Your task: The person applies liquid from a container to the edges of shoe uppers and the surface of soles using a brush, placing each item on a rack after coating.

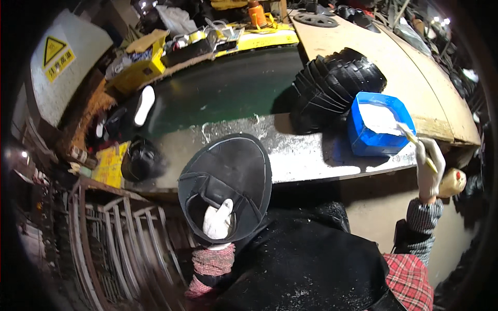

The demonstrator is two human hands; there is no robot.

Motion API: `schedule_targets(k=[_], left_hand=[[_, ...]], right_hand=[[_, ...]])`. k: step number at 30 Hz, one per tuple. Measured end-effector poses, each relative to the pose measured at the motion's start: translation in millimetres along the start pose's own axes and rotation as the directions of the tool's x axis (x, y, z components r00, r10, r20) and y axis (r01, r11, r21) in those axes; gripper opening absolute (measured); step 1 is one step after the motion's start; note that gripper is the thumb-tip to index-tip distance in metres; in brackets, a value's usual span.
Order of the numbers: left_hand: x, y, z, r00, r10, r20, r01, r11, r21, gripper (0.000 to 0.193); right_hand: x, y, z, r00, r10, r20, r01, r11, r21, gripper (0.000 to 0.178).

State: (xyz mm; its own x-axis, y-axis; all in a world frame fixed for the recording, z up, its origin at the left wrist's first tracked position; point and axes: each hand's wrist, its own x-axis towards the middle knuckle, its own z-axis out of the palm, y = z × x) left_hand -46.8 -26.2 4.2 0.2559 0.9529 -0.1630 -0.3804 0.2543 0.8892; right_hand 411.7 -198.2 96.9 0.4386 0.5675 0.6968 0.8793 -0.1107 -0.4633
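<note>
My left hand (pixel 218 220), in a white glove, grips a black, rounded, flexible piece (pixel 241 168) by its folded lower part. The piece has a pale rim line and stands tilted up in front of the bench edge. My gloved right hand (pixel 431 165) is closed around a thin, pale-handled brush (pixel 407 133). Its tip reaches over the rim of a blue plastic tub (pixel 371 142) and down to the white substance (pixel 378 118) inside. Whether the tip is sunk in it is hard to tell. A stack of similar black pieces (pixel 332 85) lies just behind the tub.
The bench (pixel 223 83) has a dark green far part and a pale, smeared front strip. A white sole-shaped piece (pixel 144 105) and a dark rounded object (pixel 142 159) lie on its left. A metal rack (pixel 129 233) stands lower left. Wooden boards (pixel 410 78) extend at right.
</note>
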Motion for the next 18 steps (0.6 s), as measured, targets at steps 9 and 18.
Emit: schedule_targets(k=[9,18], left_hand=[[-0.8,8.4,16.3,0.992,-0.118,0.037,0.119,0.992,-0.028,0.024],[17.4,-27.7,-27.5,0.986,0.164,0.029,-0.167,0.967,0.192,0.027]], right_hand=[[-11.4,-106.8,70.9,0.978,-0.035,0.206,-0.015,0.972,0.233,0.029],[9.7,-214.6,205.3,0.797,-0.467,0.384,0.053,0.688,0.724,0.029]])
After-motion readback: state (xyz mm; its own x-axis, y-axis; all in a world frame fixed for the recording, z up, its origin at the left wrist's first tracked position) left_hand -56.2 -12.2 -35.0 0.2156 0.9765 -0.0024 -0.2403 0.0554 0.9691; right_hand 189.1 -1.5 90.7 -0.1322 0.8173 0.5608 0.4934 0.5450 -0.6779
